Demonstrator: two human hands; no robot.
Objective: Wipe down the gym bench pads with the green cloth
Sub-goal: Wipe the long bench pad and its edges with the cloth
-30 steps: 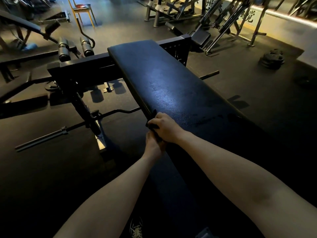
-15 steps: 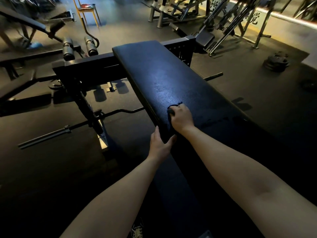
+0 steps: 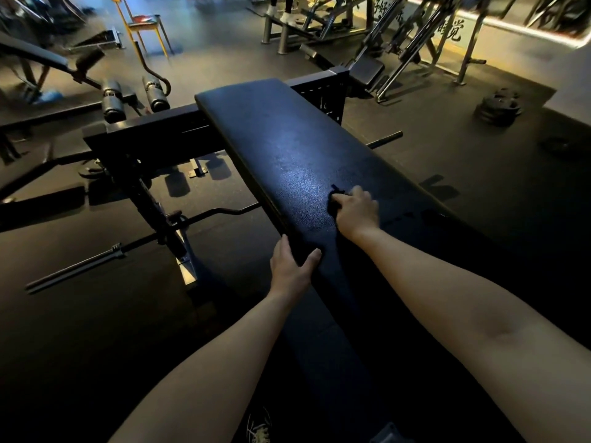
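A long black bench pad [image 3: 281, 145] runs from the lower middle up to the centre of the head view. My right hand [image 3: 355, 211] is fisted on a small dark cloth [image 3: 335, 195] and presses it onto the middle of the pad; in this dim light the cloth looks almost black, and only a bit shows at my knuckles. My left hand [image 3: 292, 268] grips the pad's left edge, thumb on top and fingers spread over the side.
A black steel frame [image 3: 144, 142] with two roller pads [image 3: 134, 97] crosses behind the bench at left. A barbell [image 3: 96, 260] lies on the floor at left. A yellow chair [image 3: 144, 25], weight plates [image 3: 499, 105] and other machines stand farther back.
My right hand has slid the cloth from the pad's left edge up and to the right across the top. My left hand has let go of the cloth and taken the pad's edge.
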